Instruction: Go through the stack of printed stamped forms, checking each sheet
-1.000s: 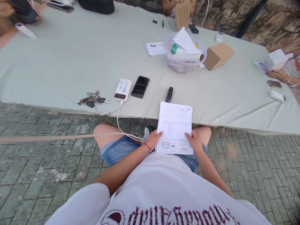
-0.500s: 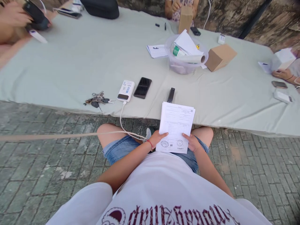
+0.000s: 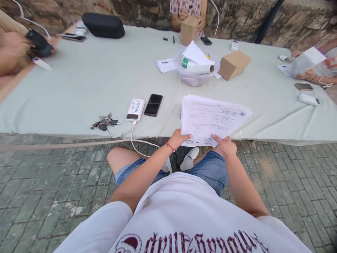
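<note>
A stack of printed paper sheets (image 3: 210,117) is held up over the table's near edge, its top sheets fanned toward the right. My left hand (image 3: 179,138) grips the lower left corner, thumb on top, fingers hidden beneath. At the lower right edge my right hand (image 3: 225,144) pinches the sheets in the same way. Round stamps show on the bottom of the top page between my thumbs. Left of the stack lie a black smartphone (image 3: 153,104) and a white power bank (image 3: 135,110) with a white cable plugged in. A bunch of keys (image 3: 105,122) rests farther left.
On the table (image 3: 105,80) stands a clear plastic tub (image 3: 195,79) holding papers and a roll. Beside it is a cardboard box (image 3: 235,65). A black case (image 3: 103,25) lies at the back left. Other people's hands are at the left, far and right edges.
Both hands have lifted the paper stack forward and up over the table edge. The sheets have fanned out to the right and now cover the small black object that lay behind them.
</note>
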A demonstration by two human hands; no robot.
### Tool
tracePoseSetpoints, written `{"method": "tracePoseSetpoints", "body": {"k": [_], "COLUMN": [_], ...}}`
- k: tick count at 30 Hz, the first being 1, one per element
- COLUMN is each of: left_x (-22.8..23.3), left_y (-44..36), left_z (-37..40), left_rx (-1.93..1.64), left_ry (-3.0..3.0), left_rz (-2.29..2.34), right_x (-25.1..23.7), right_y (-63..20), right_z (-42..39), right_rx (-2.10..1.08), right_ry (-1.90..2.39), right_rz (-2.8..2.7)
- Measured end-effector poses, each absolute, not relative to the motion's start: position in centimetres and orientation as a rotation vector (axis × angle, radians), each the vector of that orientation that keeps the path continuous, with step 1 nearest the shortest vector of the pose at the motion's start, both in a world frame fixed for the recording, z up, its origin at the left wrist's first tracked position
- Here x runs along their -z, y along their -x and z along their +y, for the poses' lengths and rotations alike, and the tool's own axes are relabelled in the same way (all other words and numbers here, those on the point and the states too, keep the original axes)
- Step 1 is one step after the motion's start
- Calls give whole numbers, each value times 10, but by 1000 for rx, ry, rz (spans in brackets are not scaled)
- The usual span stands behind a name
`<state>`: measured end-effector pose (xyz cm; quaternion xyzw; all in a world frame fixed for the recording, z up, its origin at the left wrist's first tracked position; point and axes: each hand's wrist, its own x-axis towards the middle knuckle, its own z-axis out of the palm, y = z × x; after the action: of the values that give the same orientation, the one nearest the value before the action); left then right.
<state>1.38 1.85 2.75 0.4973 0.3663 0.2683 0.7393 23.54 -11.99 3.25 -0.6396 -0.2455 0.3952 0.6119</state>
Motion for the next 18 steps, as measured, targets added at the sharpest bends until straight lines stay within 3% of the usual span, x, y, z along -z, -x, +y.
{"method": "tracePoseSetpoints", "body": {"k": [6,18], "left_x": [-76,-74], "left_y": [-21,10], "left_z": [72,86], "left_rx": [-830,-836], "left_ry": [-1195,-1386], "left_rz": [675,618], "right_x": [-63,-45], "right_y": [-233,-250], "right_z": [-61,-49], "right_rx": [-658,-916], "right_ry": [1350,1381], "right_rz": [-779,-1012]}}
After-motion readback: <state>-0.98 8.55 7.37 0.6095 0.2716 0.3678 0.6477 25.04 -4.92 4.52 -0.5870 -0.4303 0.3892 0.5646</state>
